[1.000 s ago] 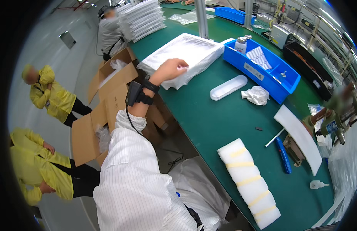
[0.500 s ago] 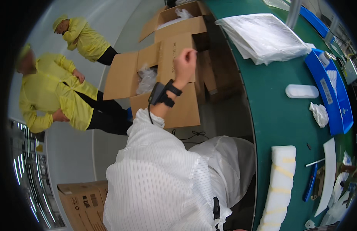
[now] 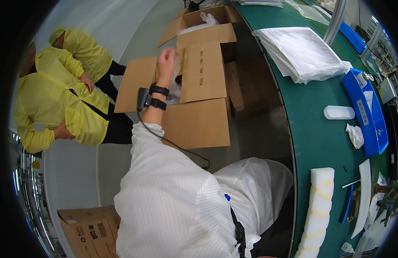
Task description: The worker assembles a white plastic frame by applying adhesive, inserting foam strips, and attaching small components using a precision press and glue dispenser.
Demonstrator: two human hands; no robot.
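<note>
- The left hand (image 3: 166, 58) sits in the upper middle of the frame, reaching into an open cardboard box (image 3: 194, 86); its fingers look loosely curled at some clear plastic wrapping (image 3: 176, 88) inside the box, but the hand is blurred, so a real grip cannot be told.
- A black strapped device (image 3: 147, 98) sits on that wrist, with a thin cable trailing down along the white striped sleeve (image 3: 164, 180).
- The right hand is out of the picture.
- The box stands on the floor in the centre of the frame, flaps spread outward to left and right; a second open box (image 3: 203, 21) stands just above it in the frame, with more plastic inside.
- Right of the boxes, a dark gap lies between them and the curved edge of the green counter (image 3: 315, 129), which runs down the right side of the frame.
- On the counter: a stack of clear bags (image 3: 302, 51) at upper right, a blue tray (image 3: 364, 107) near the far edge, a small white oblong case (image 3: 338, 112), a crumpled white wipe (image 3: 356, 135), and a white foam roll (image 3: 317, 210) at lower right.
- At the left of the frame, people in yellow coats (image 3: 57, 103) stand close to the box's left flap, with grey floor open above them.
- A closed carton (image 3: 89, 228) lies at lower left.
</note>
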